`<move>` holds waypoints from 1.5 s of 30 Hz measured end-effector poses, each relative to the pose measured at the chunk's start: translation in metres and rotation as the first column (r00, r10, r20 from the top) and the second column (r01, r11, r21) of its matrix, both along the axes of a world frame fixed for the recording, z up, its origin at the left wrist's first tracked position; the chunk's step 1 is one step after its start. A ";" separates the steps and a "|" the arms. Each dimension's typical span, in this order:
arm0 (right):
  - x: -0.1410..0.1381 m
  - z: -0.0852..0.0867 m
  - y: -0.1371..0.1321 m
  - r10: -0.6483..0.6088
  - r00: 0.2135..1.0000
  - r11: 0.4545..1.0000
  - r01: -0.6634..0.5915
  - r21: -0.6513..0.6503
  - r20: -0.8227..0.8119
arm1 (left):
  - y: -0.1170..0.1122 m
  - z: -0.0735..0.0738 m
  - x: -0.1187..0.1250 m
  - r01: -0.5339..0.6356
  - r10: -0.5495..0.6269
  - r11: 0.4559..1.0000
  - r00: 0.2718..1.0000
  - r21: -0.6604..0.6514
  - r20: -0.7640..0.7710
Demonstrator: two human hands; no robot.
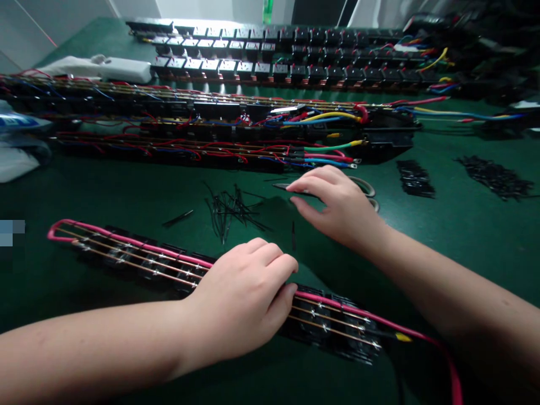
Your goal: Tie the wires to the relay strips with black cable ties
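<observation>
A black socket strip (194, 270) with copper-coloured bars lies slantwise on the green table, face up. A thick red cable (346, 306) runs along it and loops at its left end. My left hand (253, 287) is closed over the middle of the strip, fingers curled at its far edge and thumb near the red cable. My right hand (337, 208) is over a pair of scissors (365, 185), thumb and fingers apart. The blade tip and handle loops show on either side of the hand. Loose black cable ties (234, 211) lie to the left of the scissors.
Several wired strips (211, 146) lie across the table (126, 197) behind my hands. Further back are rows of black socket modules (253, 70). Two piles of small black pieces (415, 179) sit at the right. A plastic bag (19, 152) is at the left edge.
</observation>
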State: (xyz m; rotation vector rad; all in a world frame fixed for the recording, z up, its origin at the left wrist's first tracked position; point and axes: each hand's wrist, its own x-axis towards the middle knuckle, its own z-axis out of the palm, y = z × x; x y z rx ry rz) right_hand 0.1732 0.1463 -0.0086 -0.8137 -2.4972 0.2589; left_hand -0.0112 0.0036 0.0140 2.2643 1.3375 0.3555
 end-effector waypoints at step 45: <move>0.012 -0.002 -0.015 0.340 0.936 0.922 -0.350 0.166 0.087 | 0.001 -0.003 0.001 0.018 -0.018 0.999 1.000 0.028 -0.006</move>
